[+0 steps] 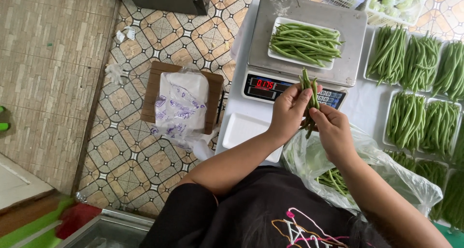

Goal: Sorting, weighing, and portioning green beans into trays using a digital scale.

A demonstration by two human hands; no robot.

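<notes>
My left hand [288,110] and my right hand [332,127] both grip a small bunch of green beans [309,91], held upright just in front of a digital scale [295,84]. On the scale's steel plate sits a white foam tray [279,26] filled with more green beans [305,42]. An empty white foam tray [244,129] lies on the table left of my left wrist. A clear plastic bag [386,170] holding loose beans rests below my right hand.
Several white trays packed with green beans [420,84] cover the table at right. A crate with pale green vegetables [394,1] stands at the back. On the tiled floor, a wooden stool [154,79] carries a stack of plastic bags [181,105].
</notes>
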